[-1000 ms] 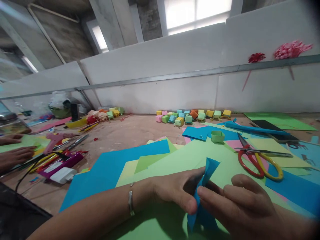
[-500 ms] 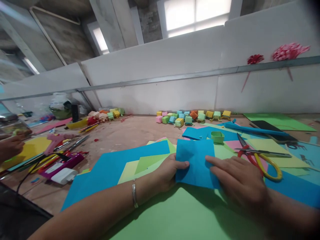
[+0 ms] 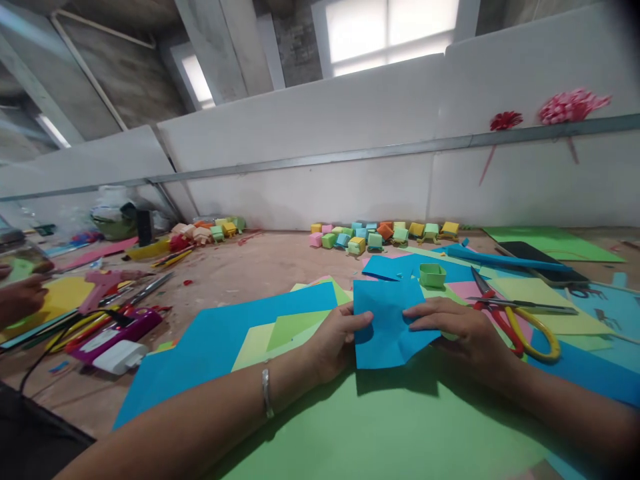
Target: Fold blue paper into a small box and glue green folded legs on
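A small blue paper square point(image 3: 387, 333) is held up above a large light green sheet point(image 3: 380, 427). My left hand point(image 3: 337, 337) grips its left edge, thumb on the front and fingers hidden behind. On the other side, my right hand point(image 3: 460, 333) grasps the right edge with fingers across the front; its thumb is out of sight. The paper bends and creases near the right fingers, and its lower right corner sticks outward. Just behind it stands a little open green paper box point(image 3: 433, 275). Red-and-yellow-handled scissors point(image 3: 517, 323) lie right of my right hand.
Several small coloured paper boxes point(image 3: 385, 235) line the wall. A craft knife point(image 3: 535, 307) crosses the scissors, near a black phone point(image 3: 543, 262). To the left are a pink glue gun point(image 3: 103, 287), a purple power strip point(image 3: 117, 337) and another person's hand point(image 3: 23, 300).
My right fingers have moved from lying over the paper's front to gripping its right edge. The paper's right side is now bent and creased. My left hand keeps its hold.
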The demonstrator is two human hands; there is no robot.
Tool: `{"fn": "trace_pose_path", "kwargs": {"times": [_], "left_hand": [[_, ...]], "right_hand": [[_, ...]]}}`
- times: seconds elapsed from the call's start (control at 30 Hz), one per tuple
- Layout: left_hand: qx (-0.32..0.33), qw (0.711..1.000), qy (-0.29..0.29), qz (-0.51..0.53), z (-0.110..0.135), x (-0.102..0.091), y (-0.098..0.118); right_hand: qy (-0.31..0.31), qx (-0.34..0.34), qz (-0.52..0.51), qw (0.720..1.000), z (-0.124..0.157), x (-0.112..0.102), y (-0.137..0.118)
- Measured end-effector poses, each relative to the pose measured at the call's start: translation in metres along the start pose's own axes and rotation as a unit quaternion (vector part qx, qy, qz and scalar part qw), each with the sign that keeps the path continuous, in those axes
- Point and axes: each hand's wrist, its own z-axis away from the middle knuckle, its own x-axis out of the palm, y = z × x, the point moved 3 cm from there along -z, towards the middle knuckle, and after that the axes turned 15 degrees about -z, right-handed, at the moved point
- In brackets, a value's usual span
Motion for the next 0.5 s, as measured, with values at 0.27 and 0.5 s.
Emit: {"fn": "trace_pose_path", "kwargs": {"times": [0.27, 0.5], "left_hand": [[0.08, 0.989, 0.08, -0.093, -0.0045, -0.0102, -0.0017], [0.116, 0.984, 0.077, -0.11, -0.001, -0.0092, 0.0019]], "right_hand": [[0.041, 0.071, -0.063, 0.995, -0.0039, -0.0027, -0.0039], [0.079, 0.239, 0.009, 0.968, -0.0006, -0.003, 0.0037]]}}
